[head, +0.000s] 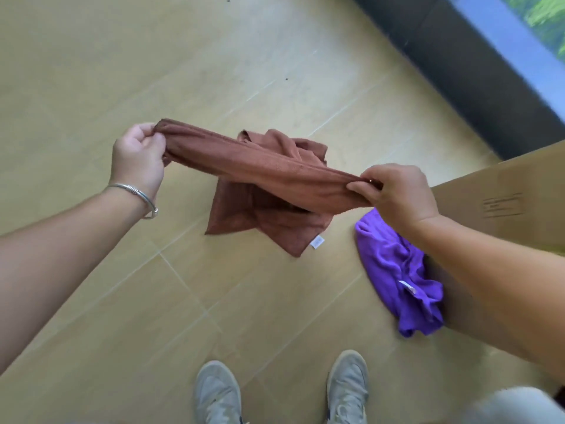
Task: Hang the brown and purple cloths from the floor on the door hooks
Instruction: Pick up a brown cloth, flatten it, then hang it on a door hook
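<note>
left hand [137,157] grip pinches one end of brown cloth [263,169] | right hand [394,194] grip pinches the other, stretching it to find an edge for hanging | purple cloth [394,270] on floor [122,71] beside cardboard box [489,194]

- One head camera is looking steeply down from standing height, wide-angled, facing the floor [91,71] ahead.
- It is sitting close above both outstretched forearms, with the shoes [218,393] showing at the bottom edge.
- No second view is sharing the scene.
</note>
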